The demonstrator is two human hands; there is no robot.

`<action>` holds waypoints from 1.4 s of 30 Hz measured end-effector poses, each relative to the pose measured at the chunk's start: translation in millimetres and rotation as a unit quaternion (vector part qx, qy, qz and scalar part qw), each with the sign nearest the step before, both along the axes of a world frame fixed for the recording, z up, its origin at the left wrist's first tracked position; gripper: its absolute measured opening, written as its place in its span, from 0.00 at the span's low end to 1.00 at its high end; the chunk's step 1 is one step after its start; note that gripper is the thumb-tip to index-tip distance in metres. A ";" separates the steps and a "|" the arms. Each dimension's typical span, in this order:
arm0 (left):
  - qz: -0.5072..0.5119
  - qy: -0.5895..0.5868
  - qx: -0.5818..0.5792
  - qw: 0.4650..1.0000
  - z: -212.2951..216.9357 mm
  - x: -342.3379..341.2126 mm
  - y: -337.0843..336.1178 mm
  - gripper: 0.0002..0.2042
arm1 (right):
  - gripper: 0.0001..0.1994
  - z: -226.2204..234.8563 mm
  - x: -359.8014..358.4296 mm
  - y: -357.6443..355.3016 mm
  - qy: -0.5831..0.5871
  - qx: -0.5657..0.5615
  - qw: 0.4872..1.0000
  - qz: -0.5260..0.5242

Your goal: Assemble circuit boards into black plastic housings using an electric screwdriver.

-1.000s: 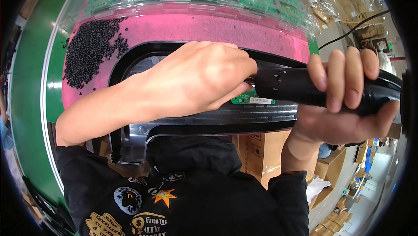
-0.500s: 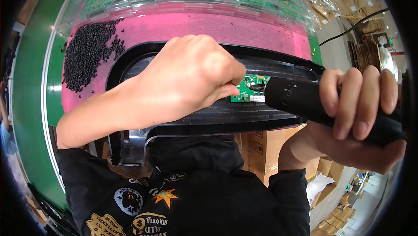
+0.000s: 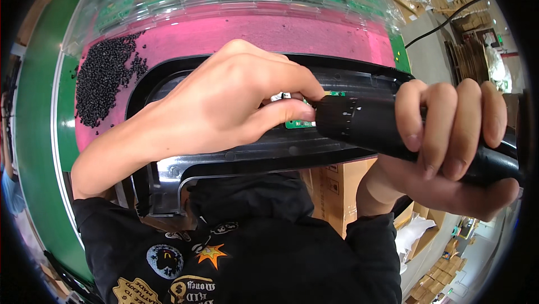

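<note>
Black plastic formed the shell (image 3: 247, 161), which was laid open side up on a pink mat (image 3: 224, 32). Inside it, a green board (image 3: 297, 125) was seated, partly hidden by the driver (image 3: 359, 119) and by the fingers. The driver was gripped in the right hand (image 3: 449, 135), its body wrapped by curled fingers, and its nose was directed leftward over the board. The left hand (image 3: 241, 96) was arched over the shell, with thumb and forefinger brought to the driver's nose; whether anything was pinched between them, or the nose touched, could not be told. The two hands were separated by the front part of the driver. Small black pieces (image 3: 104, 79) were heaped on the mat left of the shell. Beyond the mat, green boards were contained in clear trays (image 3: 269, 11). A cardboard box (image 3: 342, 192) was partly seen below the shell.
</note>
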State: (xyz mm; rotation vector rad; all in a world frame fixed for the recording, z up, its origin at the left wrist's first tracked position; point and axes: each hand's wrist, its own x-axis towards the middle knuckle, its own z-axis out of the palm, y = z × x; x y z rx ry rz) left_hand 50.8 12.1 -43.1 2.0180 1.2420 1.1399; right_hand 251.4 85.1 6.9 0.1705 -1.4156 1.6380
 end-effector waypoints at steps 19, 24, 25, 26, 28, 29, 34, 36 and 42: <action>0.089 0.110 -0.027 0.990 -4.5 -5.7 -4.3 0.05 | 0.26 -21.2 -14.8 -9.7 -0.158 -0.032 0.987 -0.006; 0.074 0.134 -0.044 0.987 -7.9 -8.1 -5.6 0.05 | 0.25 -25.5 -25.0 -8.9 -0.145 -0.021 0.989 0.022; 0.079 0.133 -0.043 0.987 -9.0 -8.6 -5.4 0.05 | 0.25 -26.1 -25.7 -8.7 -0.146 -0.023 0.989 0.028; 0.072 0.134 -0.036 0.988 -10.3 -9.1 -5.1 0.05 | 0.25 -26.2 -28.2 -11.1 -0.144 -0.039 0.989 0.018; 0.063 0.146 -0.043 0.986 -7.5 -9.6 -7.2 0.07 | 0.24 -26.6 -30.5 -12.8 -0.147 -0.037 0.988 0.019; 0.067 0.146 -0.043 0.986 -8.7 -9.8 -8.4 0.07 | 0.24 -27.3 -31.1 -13.2 -0.149 -0.035 0.988 0.016; 0.070 0.161 -0.027 0.984 -11.1 -7.9 -8.6 0.07 | 0.25 -22.8 -34.0 -20.2 -0.195 -0.025 0.980 -0.021; 0.069 0.161 -0.029 0.984 -12.5 -6.8 -9.4 0.07 | 0.25 -23.5 -33.7 -20.3 -0.193 -0.024 0.980 -0.025; 0.048 0.170 -0.035 0.984 -9.7 -6.2 -10.2 0.07 | 0.28 -19.9 -21.9 -18.1 -0.190 -0.026 0.980 -0.044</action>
